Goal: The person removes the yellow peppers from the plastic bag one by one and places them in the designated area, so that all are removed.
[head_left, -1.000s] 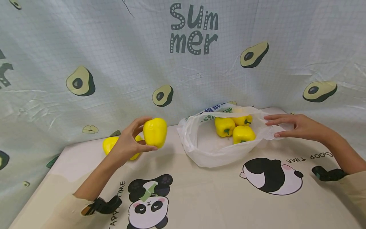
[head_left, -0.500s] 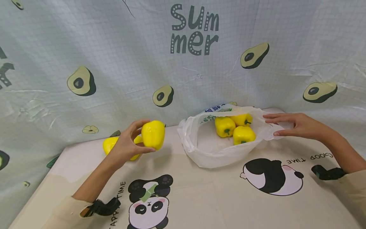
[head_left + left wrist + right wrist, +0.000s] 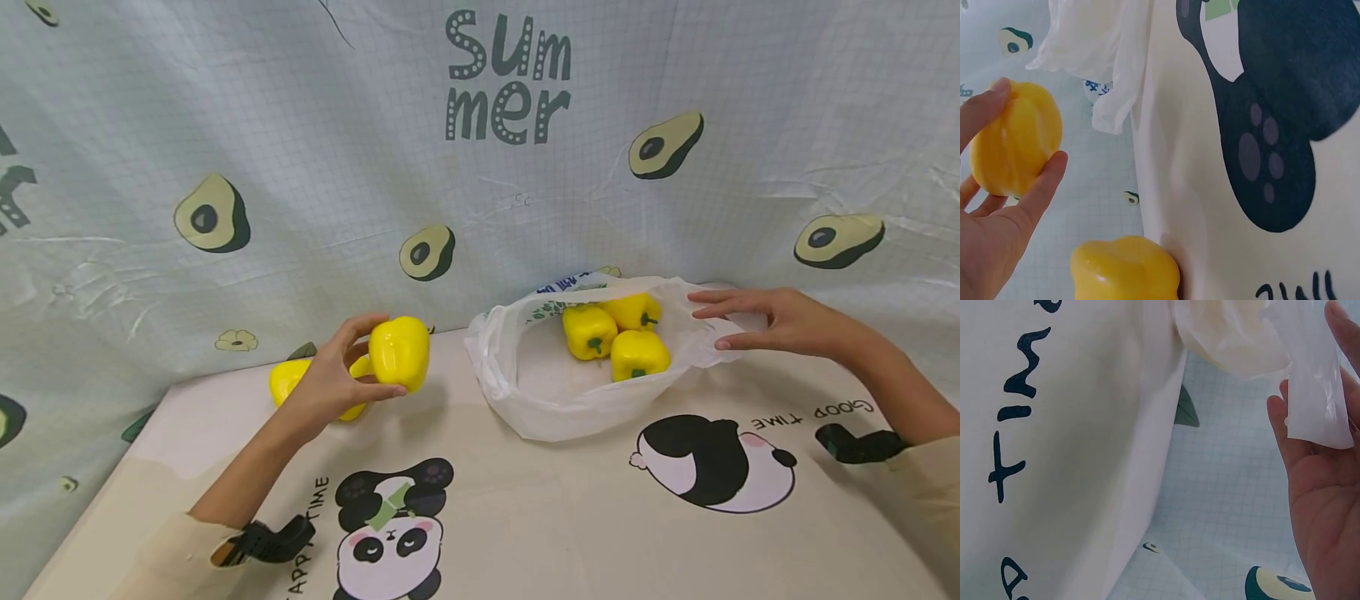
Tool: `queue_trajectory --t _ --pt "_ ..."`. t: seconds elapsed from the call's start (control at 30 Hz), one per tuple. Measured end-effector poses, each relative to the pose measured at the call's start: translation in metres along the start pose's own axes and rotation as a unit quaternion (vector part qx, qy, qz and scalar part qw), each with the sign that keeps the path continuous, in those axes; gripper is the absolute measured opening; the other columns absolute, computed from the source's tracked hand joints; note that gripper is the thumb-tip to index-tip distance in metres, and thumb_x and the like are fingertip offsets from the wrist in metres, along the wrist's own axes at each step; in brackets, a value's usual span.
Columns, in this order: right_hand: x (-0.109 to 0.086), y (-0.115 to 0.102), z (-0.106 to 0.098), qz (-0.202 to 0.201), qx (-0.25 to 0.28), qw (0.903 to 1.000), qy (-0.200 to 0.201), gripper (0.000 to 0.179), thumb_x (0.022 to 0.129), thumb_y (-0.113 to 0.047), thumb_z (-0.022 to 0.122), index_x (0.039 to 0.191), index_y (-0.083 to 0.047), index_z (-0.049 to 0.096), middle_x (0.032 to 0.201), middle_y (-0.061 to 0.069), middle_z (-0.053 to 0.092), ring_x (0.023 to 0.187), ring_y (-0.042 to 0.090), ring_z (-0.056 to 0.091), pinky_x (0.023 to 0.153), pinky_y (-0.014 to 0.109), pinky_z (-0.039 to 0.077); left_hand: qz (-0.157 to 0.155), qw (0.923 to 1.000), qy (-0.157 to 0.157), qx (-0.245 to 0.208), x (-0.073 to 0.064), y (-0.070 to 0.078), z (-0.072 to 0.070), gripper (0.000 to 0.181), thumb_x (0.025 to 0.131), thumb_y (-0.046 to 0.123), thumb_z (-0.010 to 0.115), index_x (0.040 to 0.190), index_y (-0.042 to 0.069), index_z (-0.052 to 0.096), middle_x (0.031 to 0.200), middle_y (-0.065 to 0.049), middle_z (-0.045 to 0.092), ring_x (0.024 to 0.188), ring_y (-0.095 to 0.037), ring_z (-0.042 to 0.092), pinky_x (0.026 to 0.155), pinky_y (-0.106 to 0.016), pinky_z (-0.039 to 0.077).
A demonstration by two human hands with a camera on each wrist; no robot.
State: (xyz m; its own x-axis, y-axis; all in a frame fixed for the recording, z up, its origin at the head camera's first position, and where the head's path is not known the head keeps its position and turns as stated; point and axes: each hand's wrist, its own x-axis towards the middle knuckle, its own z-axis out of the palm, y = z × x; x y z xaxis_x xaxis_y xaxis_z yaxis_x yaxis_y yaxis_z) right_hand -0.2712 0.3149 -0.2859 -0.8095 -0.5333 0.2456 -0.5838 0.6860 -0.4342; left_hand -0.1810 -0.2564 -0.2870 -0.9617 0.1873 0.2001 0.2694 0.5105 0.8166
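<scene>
My left hand holds a yellow bell pepper above the table, pinched between thumb and fingers. In the left wrist view, the held bell pepper is near the left edge. Partly hidden behind this hand, more yellow pepper shows on the table; how many lie there I cannot tell. A white plastic bag lies with its mouth wide, and 3 yellow bell peppers are inside. At the bag's right end, my right hand touches it with extended fingers; the bag's handle hangs between thumb and fingers.
A pale cloth with panda prints covers the table. Behind its back edge hangs a light curtain printed with avocados. The bag stands close to that back edge.
The left hand has drawn the bell pepper slightly left and turned it a little. The right hand has risen slightly at the bag's end, and the bag's rim has lifted a bit there.
</scene>
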Motion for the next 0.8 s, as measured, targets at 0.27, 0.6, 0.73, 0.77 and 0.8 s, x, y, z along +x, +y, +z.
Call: queue_trajectory --t 0.27,0.6,0.73,0.77,0.8 --pt "0.001 -0.001 -0.003 0.001 0.003 1.0000 -0.002 0.046 0.082 -0.024 0.086 0.127 -0.026 0.073 0.146 -0.015 0.055 0.122 -0.026 0.035 0.086 0.002 0.038 0.002 0.9999 -0.011 0.003 0.002 -0.004 -0.003 0.094 0.078 0.017 0.090 0.153 0.014 0.035 0.156 -0.010 0.036 0.138 -0.038 0.045 0.103 -0.053 0.051" --pt "0.004 -0.005 -0.005 0.001 -0.014 0.9999 -0.003 0.047 0.083 -0.027 0.086 0.127 -0.027 0.073 0.146 -0.015 0.056 0.121 -0.026 0.036 0.086 0.007 0.041 0.005 0.9994 -0.029 0.021 0.004 -0.007 -0.007 0.099 0.077 0.016 0.091 0.156 0.012 0.032 0.158 -0.012 0.034 0.137 -0.039 0.046 0.107 -0.052 0.047" --pt "0.004 -0.006 -0.006 0.001 -0.013 0.9999 -0.006 0.047 0.083 -0.027 0.086 0.128 -0.027 0.072 0.146 -0.015 0.055 0.121 -0.026 0.036 0.086 0.007 0.042 0.013 0.9981 -0.039 0.047 0.005 -0.007 -0.009 0.098 0.077 0.014 0.090 0.156 0.012 0.033 0.158 -0.013 0.033 0.138 -0.041 0.045 0.110 -0.052 0.044" --pt "0.005 -0.007 -0.006 0.001 -0.013 0.9999 -0.007 0.047 0.083 -0.027 0.086 0.128 -0.027 0.072 0.146 -0.015 0.055 0.121 -0.026 0.036 0.087 0.007 0.042 0.017 0.9975 -0.041 0.056 0.005 -0.008 -0.010 0.097 0.077 0.013 0.090 0.155 0.011 0.034 0.158 -0.014 0.034 0.138 -0.042 0.044 0.110 -0.053 0.044" --pt "0.005 -0.007 -0.006 0.001 -0.012 0.9999 -0.007 0.046 0.083 -0.027 0.086 0.127 -0.027 0.072 0.146 -0.015 0.055 0.121 -0.026 0.036 0.087 0.007 0.042 0.022 0.9967 -0.043 0.065 0.005 -0.008 -0.011 0.096 0.077 0.013 0.090 0.155 0.010 0.034 0.157 -0.015 0.034 0.138 -0.043 0.044 0.110 -0.054 0.044"
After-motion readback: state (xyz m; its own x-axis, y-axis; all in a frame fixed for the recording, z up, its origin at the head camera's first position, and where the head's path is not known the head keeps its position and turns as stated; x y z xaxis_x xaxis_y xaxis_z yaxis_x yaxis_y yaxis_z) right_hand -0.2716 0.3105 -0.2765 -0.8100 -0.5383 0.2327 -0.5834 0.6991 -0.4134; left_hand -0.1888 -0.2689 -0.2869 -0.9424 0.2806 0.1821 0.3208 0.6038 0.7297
